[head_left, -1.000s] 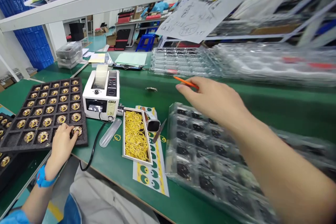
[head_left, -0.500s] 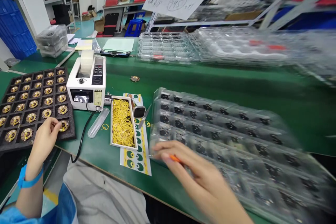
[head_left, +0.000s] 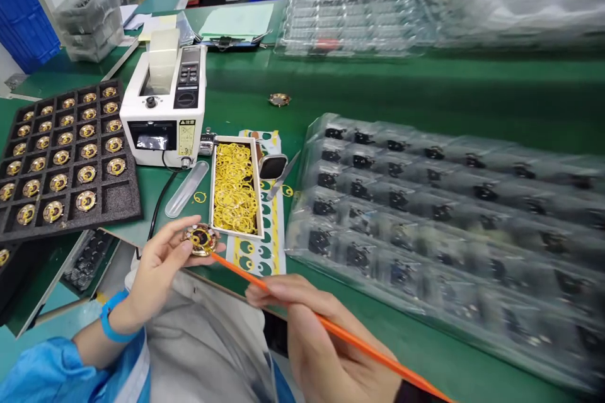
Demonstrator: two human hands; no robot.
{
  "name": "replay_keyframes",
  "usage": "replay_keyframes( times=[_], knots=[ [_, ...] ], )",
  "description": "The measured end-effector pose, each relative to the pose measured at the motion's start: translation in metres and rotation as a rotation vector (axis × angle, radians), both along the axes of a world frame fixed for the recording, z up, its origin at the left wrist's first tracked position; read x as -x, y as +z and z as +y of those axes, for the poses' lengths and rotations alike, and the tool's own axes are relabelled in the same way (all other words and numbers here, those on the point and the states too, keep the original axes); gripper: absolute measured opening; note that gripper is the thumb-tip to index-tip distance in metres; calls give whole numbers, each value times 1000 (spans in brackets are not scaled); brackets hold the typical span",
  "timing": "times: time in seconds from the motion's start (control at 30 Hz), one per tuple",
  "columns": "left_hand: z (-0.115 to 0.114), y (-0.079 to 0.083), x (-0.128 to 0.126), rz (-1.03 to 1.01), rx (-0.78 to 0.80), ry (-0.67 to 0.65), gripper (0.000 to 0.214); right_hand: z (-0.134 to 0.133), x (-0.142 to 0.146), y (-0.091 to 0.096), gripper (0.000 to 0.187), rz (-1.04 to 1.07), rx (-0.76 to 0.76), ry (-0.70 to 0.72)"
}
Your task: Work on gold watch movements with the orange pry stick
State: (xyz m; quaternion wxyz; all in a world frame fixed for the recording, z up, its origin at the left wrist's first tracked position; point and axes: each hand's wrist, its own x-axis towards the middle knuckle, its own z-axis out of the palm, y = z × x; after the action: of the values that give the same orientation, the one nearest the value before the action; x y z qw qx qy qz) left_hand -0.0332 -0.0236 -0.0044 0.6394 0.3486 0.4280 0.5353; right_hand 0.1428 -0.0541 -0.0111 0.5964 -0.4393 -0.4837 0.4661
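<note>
**Our two hands, apart, hold one gold disc (head_left: 200, 240) and one orange stick (head_left: 363, 347) at lower centre.**
Our left hand (head_left: 158, 271) is clamped on the disc, and our right hand (head_left: 326, 340) is clamped on the stick, whose tip touches the disc's lower edge. Just beside them sit one white tray (head_left: 259, 201) of yellow rubber bands and one tape dispenser (head_left: 163, 107). At left, one black foam tray (head_left: 135, 208) holds many discs, with one pocket empty. One loose disc (head_left: 280, 99) lies upper centre; one clear blister stack (head_left: 425, 220) fills the right.
</note>
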Motion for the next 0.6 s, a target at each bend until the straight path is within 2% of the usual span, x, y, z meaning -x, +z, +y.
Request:
replay_keyframes(
  times=[0.07,0.2,0.3,0.43,0.53,0.6],
  knots=[
    [-4,-3,-1,-15,-37,-19,30,0,2,-6,16,-73,-35,-14],
    [-7,-4,-3,-55,-92,-43,25,4,2,-17,25,-196,-229,31],
    [-6,-2,-2,-77,-65,-83,25,9,-2,-23,29,-270,-417,125],
    [-3,2,0,-85,-17,-109,26,14,-12,-27,25,-479,-678,209],
    [-2,2,-1,-70,-7,-108,25,15,-17,-27,22,-568,-755,202],
    [-2,1,-2,-64,-16,-115,25,15,-18,-25,20,-536,-725,167]
  ],
)
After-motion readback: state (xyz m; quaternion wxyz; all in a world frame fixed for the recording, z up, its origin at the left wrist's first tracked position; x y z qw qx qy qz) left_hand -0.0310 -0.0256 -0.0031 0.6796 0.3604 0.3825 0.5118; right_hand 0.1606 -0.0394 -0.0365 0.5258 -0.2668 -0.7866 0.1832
